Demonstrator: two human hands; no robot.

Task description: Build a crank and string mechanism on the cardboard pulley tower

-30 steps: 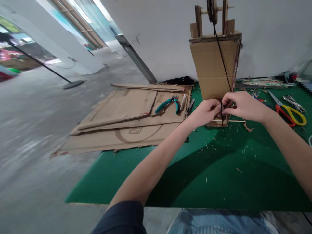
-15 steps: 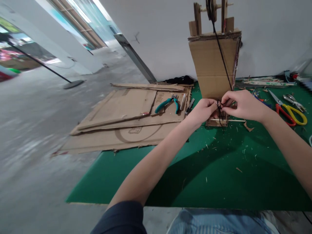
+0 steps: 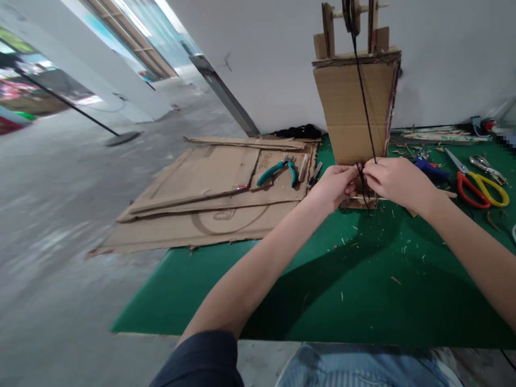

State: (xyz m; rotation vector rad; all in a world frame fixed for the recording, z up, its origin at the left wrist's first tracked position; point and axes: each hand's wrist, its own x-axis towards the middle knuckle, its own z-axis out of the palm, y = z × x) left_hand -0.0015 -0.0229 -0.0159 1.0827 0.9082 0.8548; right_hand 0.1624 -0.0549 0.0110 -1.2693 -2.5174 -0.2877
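A tall cardboard tower (image 3: 349,107) stands on the green mat (image 3: 350,285), with wooden uprights and a spool at its top. A black string (image 3: 363,91) runs from the spool down the tower's front. My left hand (image 3: 336,185) and my right hand (image 3: 397,180) meet at the tower's base, both pinched closed on the lower end of the string. A thin wooden stick lies across the base, mostly hidden behind my right hand.
Flat cardboard sheets (image 3: 201,193) lie at the mat's left, with teal pliers (image 3: 278,171) and a small cutter (image 3: 314,175) on them. Red-and-yellow scissors (image 3: 479,185) and metal pliers (image 3: 486,167) lie at right. Wood chips litter the mat. A white wall stands behind.
My right hand has shifted slightly left and lower, closing in on my left hand at the string. The string hangs straighter along the tower's front.
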